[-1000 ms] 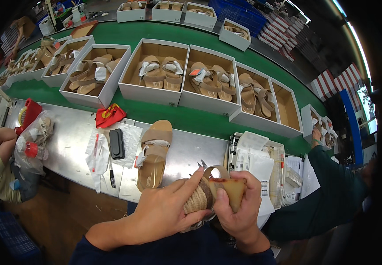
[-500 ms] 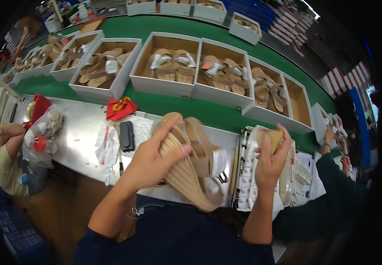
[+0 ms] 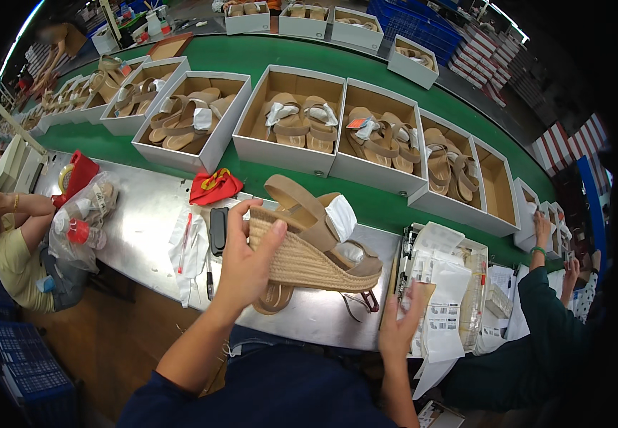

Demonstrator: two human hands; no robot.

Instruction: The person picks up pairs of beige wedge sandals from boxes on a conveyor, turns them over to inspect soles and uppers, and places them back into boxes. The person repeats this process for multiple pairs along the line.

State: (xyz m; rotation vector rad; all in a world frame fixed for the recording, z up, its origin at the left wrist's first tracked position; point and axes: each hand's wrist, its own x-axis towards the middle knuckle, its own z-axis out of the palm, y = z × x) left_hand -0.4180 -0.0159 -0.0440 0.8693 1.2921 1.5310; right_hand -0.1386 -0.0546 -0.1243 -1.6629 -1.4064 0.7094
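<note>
My left hand (image 3: pixel 246 260) grips a tan wedge sandal (image 3: pixel 316 257) by its heel end, thumb on the woven rope-textured side. White paper is wrapped on the upper strap. Below the sole a tan curved piece (image 3: pixel 273 299) shows; I cannot tell whether it belongs to a second sandal. To the right, apart from the sandal, my right hand (image 3: pixel 403 324) is raised and slightly blurred, its fingers curled about a thin flat tan piece (image 3: pixel 427 291), mostly hidden by them. A dark red thin-framed object (image 3: pixel 370 301) lies on the table under the sandal's toe.
White shoeboxes (image 3: pixel 289 146) with paired sandals line the green belt (image 3: pixel 266 50). On the metal table (image 3: pixel 138 214) are a red cloth (image 3: pixel 214 187), a black case (image 3: pixel 218 230) and pens. A tray of label sheets (image 3: pixel 446 285) stands right. Co-workers sit at both sides.
The sandal has been turned from steeply tilted to nearly level, its woven side facing me. My right hand has moved down and left with the tan piece. The view has shifted slightly.
</note>
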